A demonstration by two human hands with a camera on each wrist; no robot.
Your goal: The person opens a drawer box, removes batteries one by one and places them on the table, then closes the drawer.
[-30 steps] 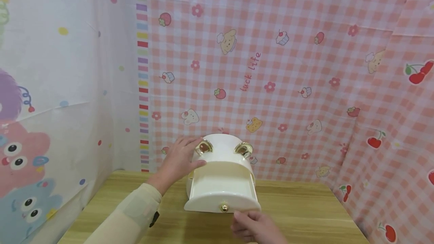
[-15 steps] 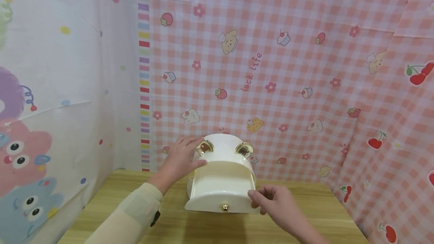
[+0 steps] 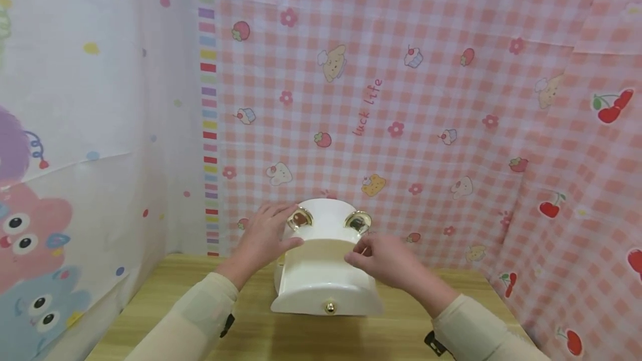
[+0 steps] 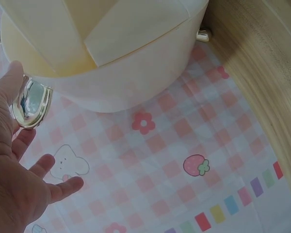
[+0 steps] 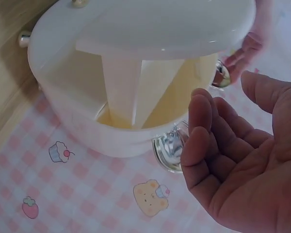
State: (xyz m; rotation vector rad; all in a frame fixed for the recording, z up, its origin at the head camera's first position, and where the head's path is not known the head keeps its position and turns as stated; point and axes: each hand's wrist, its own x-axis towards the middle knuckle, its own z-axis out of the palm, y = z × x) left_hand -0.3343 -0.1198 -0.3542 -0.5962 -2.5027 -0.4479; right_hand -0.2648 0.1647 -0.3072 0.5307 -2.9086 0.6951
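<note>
A glossy white drawer box (image 3: 328,222) with two gold-rimmed ornaments on top stands on the table, its drawer (image 3: 301,298) pulled out towards me. A small gold knob (image 3: 330,307) sits on the drawer's curved front. My left hand (image 3: 267,234) steadies the box at its upper left; in the left wrist view, thumb and forefinger pinch one gold ornament (image 4: 33,103) while other fingers spread out. Over the right side of the drawer hovers my right hand (image 3: 388,261), fingers loosely bent. Nothing shows between its thumb and fingertips in the right wrist view, where the other ornament (image 5: 169,150) is partly hidden behind them.
The wood-grain table (image 3: 241,333) ends against a pink checked cloth (image 3: 401,171) hung close behind the box. A white cloth (image 3: 100,127) printed with cartoon figures hangs on the left, and more pink cloth (image 3: 592,183) with cherries on the right.
My right hand has risen from below the drawer's front, past its right corner, to a place over the drawer. The left hand and the box have stayed put.
</note>
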